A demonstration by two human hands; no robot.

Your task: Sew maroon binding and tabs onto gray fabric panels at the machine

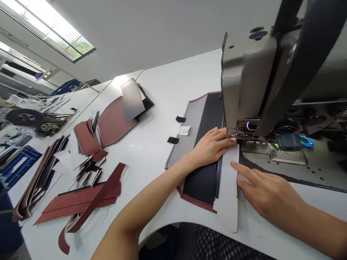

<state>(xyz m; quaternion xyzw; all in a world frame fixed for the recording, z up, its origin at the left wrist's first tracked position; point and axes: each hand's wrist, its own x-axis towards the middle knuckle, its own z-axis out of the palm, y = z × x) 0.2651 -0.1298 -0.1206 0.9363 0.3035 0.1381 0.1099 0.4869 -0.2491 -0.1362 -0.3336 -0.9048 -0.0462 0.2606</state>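
My left hand (210, 146) lies flat, fingers together, on a black and grey panel (202, 180) with dark red edging, its fingertips at the presser foot (236, 136) of a grey sewing machine (252, 76). My right hand (264, 191) rests open beside it, index finger stretched out on a white strip (229, 180) that runs along the panel's right edge and under the foot. Neither hand grips anything; both press the material onto the white table (151, 151).
Dark red strips (81, 202) and stacked red, black and white cut pieces (86, 144) lie on the table's left side. A larger red piece with a grey sheet (127, 104) sits further back. Blue-handled scissors (306, 141) lie behind the needle. Another machine (29, 121) stands far left.
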